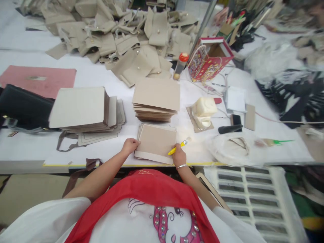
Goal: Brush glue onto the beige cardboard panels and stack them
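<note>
Beige card panels [157, 143] sit stacked on the white tabletop [76, 155] before us; our left hand [130, 146] lies open on their edge, fingers [137, 142] flat, while our right hand [179, 156] grips a yellow pen [174, 149] at their right side.

The white worktable [32, 148] carries stacked beige panels [156, 98], a heap of bag flaps [116, 37] and a black bag [22, 104].
</note>
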Motion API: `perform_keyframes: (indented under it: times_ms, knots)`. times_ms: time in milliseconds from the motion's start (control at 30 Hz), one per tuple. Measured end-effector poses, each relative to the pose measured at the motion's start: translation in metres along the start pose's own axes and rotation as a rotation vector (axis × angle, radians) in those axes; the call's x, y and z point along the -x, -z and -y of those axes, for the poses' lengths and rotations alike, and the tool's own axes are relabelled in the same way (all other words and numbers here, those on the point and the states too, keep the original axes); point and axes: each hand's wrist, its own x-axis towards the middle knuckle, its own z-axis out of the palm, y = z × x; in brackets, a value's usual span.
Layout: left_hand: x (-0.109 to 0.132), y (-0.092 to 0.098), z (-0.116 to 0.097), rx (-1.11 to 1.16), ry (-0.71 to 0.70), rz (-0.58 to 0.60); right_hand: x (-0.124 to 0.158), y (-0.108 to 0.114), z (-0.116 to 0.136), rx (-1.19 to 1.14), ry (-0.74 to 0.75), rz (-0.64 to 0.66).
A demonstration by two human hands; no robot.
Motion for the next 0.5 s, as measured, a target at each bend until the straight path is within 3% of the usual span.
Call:
perform_keyframes:
  times_ms: [200, 500]
  knots:
    - [-0.003, 0.003, 0.0, 0.094, 0.022, 0.072, 0.002, 0.0, -0.001, 0.022, -0.004, 0.022]
    - [0.004, 0.004, -0.009, 0.106, 0.025, 0.038, 0.001, 0.003, 0.001, 0.043, -0.002, 0.033]
